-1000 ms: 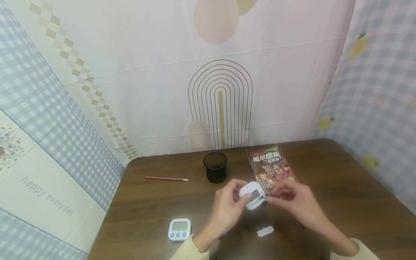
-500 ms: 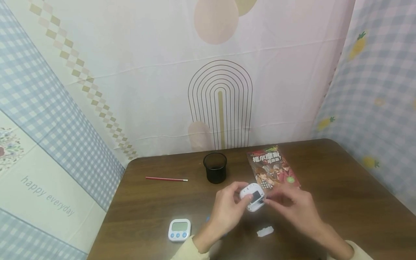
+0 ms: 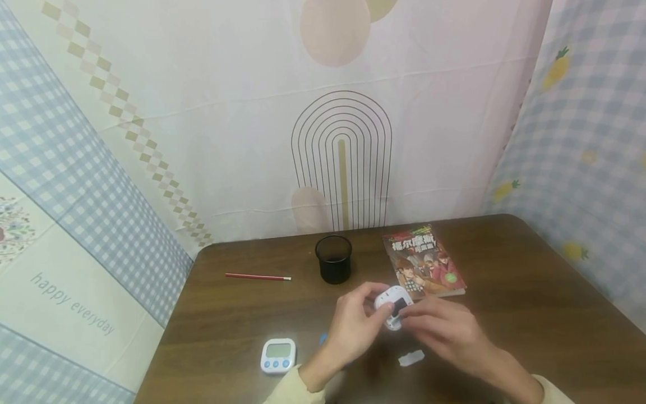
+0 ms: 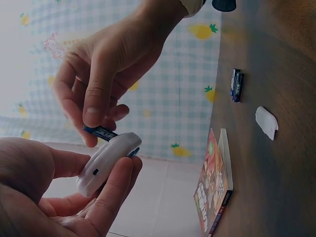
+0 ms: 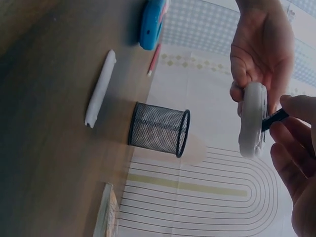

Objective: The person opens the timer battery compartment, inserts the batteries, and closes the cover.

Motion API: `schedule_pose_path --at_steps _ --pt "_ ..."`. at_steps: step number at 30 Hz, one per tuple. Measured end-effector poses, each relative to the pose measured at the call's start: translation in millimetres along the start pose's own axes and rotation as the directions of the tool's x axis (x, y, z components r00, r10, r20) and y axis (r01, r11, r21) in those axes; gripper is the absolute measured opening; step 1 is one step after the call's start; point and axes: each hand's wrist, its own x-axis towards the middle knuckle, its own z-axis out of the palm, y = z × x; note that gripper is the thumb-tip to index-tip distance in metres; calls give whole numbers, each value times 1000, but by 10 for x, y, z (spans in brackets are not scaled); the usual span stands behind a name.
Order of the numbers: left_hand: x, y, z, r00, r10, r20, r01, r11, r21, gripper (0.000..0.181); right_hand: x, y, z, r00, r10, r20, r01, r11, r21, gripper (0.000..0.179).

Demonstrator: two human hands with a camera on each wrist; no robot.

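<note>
My left hand (image 3: 353, 322) grips a white digital timer (image 3: 391, 296), back side up, its battery compartment uncovered. Between the thumb and fingers of my right hand (image 3: 446, 331) is a dark AAA-size battery (image 4: 100, 132), pinched with one end at the timer's back, as the right wrist view also shows. In the head view my fingers hide most of that battery. The white battery cover (image 3: 411, 358) lies on the table below the hands. Two more batteries (image 4: 237, 85) lie side by side near it in the left wrist view.
A second white timer (image 3: 278, 356) with blue buttons lies at the left front. Farther back are a red pencil (image 3: 258, 276), a black mesh pen holder (image 3: 335, 264) and a book (image 3: 426, 264). My left forearm partly covers a blue object (image 3: 323, 339).
My right hand has moved left and in over the timer, bringing the battery to its compartment. The left hand has kept its hold, shifting the timer slightly right and down.
</note>
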Motion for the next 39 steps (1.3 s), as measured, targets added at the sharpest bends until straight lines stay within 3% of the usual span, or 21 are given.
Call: schedule_pose_path --at_steps 14,18,23,31,35,37,39 --pt "3 -5 22 1000 -17 2 17 1000 -19 24 22 -41 69 1000 -5 -5 5 1000 -1 28" --pt "2 -1 20 1000 -20 9 20 999 -50 24 -8 -56 97 996 91 -17 -89 994 63 26" --pt "5 15 14 999 -32 11 32 995 -93 25 -107 -79 128 966 257 -25 -249 953 174 19" --pt "-5 36 34 998 -48 30 53 986 -158 25 -194 -97 160 935 353 -33 -342 923 175 17" --pt "-13 33 46 998 -52 37 58 986 -157 25 -248 -117 164 902 431 -11 -425 895 137 12" --pt "-12 29 49 998 -54 38 60 987 -152 25 -256 -143 155 864 503 3 -501 859 104 27" --pt "-11 23 51 998 -57 39 62 987 -146 25 -249 -176 142 808 589 15 -589 806 60 44"
